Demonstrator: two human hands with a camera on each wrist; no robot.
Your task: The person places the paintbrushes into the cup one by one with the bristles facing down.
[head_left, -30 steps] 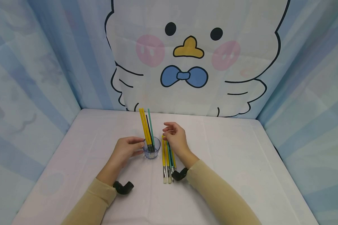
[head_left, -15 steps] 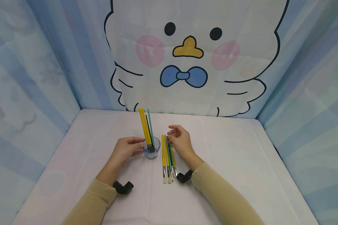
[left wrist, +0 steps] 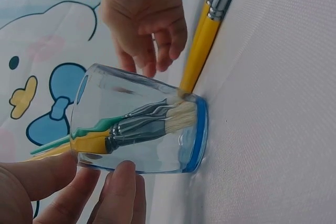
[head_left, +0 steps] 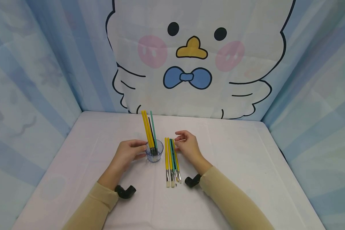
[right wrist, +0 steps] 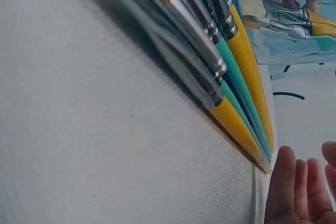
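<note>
A clear cup [head_left: 160, 148] with a bluish base stands upright on the table. Yellow, dark and green paintbrushes [head_left: 147, 127] lean inside it, bristles down, as the left wrist view confirms. My left hand [head_left: 128, 151] holds the cup's left side, thumb and fingertips against its wall. To the cup's right, several yellow and green paintbrushes [head_left: 170, 156] lie side by side, bristles towards me. At their handle ends hovers my right hand [head_left: 188, 144], holding nothing, fingers loosely bent; in the right wrist view its fingers [right wrist: 284, 182] are close to the handle tips.
A pale cloth [head_left: 235, 166] covers the table. A printed curtain with a cartoon bird [head_left: 189, 95] hangs behind it, and blue striped curtains [head_left: 31, 95] stand at both sides. Black wrist mounts [head_left: 126, 192] stick out from both sleeves.
My right hand has drawn back to the right and slightly towards me, from over the handle ends to beside them. The left hand and cup have stayed put.
</note>
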